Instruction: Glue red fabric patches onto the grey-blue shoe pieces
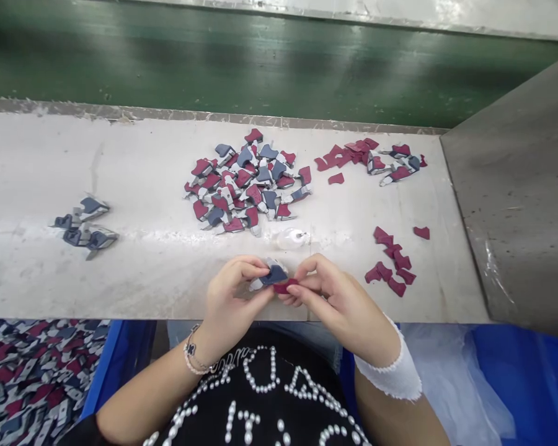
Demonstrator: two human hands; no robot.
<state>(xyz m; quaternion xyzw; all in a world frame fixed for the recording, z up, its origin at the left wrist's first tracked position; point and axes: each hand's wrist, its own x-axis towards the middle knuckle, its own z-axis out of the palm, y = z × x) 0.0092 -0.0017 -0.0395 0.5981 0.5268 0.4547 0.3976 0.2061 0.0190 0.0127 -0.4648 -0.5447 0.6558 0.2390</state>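
Note:
Near the front edge of the bench, my left hand (pixel 236 288) pinches a small blue-and-grey plastic part (pixel 273 274) between thumb and fingers. My right hand (pixel 328 294) grips a flat maroon piece (pixel 286 286), held against the lower right of that part. Whether the two are joined I cannot tell. Just beyond my hands lies a heap of similar parts (pixel 246 186), grey with maroon or blue faces. To the right are loose maroon pieces (pixel 395 260), with a second pile of maroon pieces (pixel 348 153) farther back.
Several blue-grey parts (pixel 86 226) lie at the left of the bench (pixel 153 279). A few assembled parts (pixel 400 164) sit back right, near a metal panel (pixel 516 186). A green belt (pixel 260 68) runs behind. Below left, a blue bin (pixel 103 365) holds many parts; clear plastic (pixel 460 378) hangs lower right.

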